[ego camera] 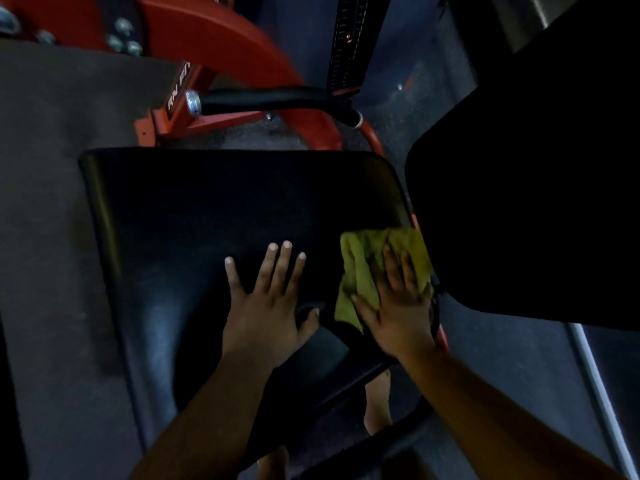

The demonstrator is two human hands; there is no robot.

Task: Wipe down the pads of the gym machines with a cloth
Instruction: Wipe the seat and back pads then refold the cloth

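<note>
Cloth (pixel 363 268), yellow-green, crumpled, lies on the right edge of the black seat pad (pixel 214 209), near its front-right side. Right hand (pixel 398 306) lies flat on the cloth, fingers straight and spread, pressing it to the pad. Left hand (pixel 266 306) just beside it, palm down on bare pad, fingers straight and splayed, holding nothing. A second black pad (pixel 536 202) rises at right, close against the cloth's far edge; contact unclear. Red frame (pixel 221 39) behind the seat, with a black foam grip (pixel 277 98) across it. Weight stack (pixel 346 39) further back. Dark floor (pixel 41 237) around, bare feet (pixel 377 407) under the seat edge.
</note>
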